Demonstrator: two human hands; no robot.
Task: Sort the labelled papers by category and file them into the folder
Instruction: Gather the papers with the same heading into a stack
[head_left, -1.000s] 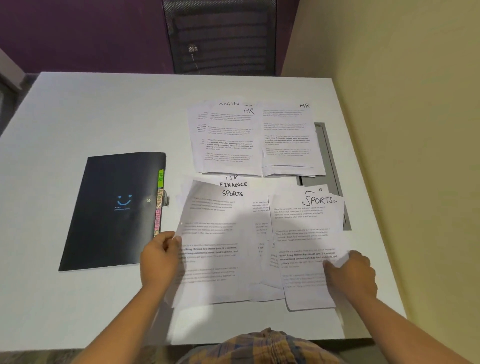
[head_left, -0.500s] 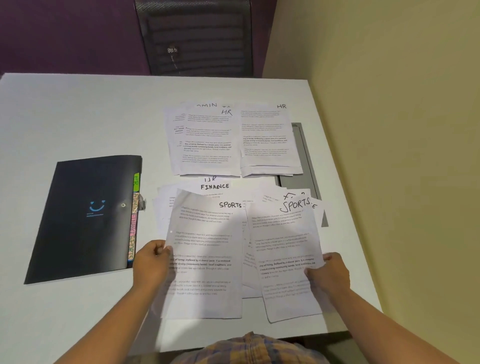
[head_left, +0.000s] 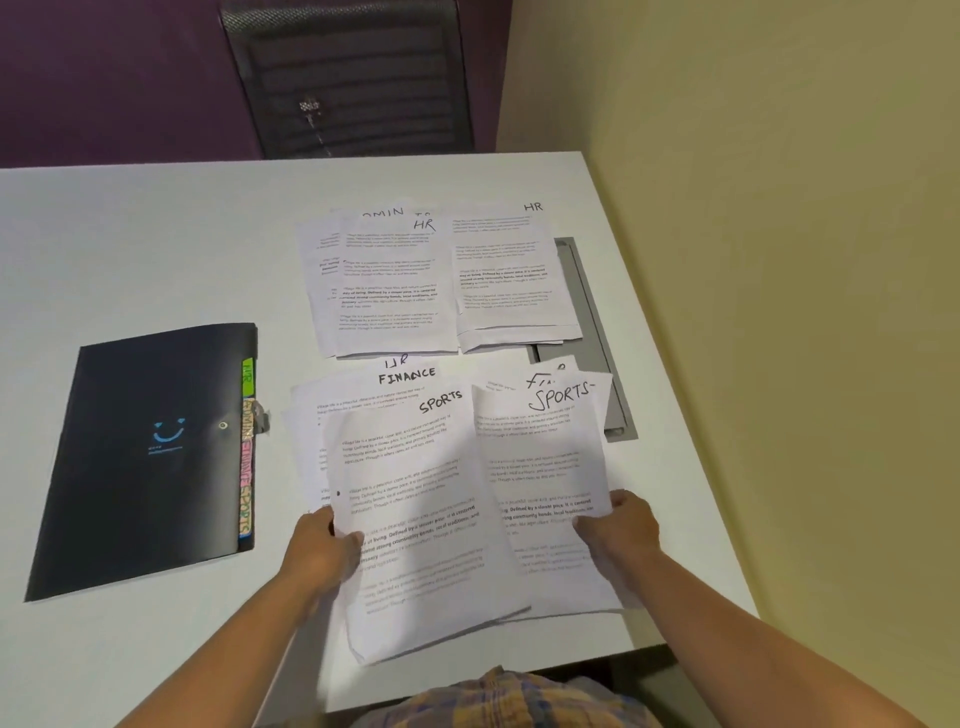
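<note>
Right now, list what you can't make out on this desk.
Head view only:
- "FI" label: the rest is covered by the right SPORTS sheet.
- Label above FINANCE: half covered by overlapping sheets.
- Printed text: too small, blurred.
- Folder contents: cover closed.

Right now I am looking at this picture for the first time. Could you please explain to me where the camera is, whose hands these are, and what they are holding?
There is no machine here. A person works with bare hands, and the single camera sits on the person's head, looking forward and down, so the arms enter from the bottom edge. The left hand grips a sheet marked SPORTS. The right hand grips a second SPORTS sheet. More papers lie on the white table: a FINANCE sheet partly covered by the held ones and, farther away, an HR pile with another HR pile beside it. On the left lies a closed black folder with coloured tabs.
</note>
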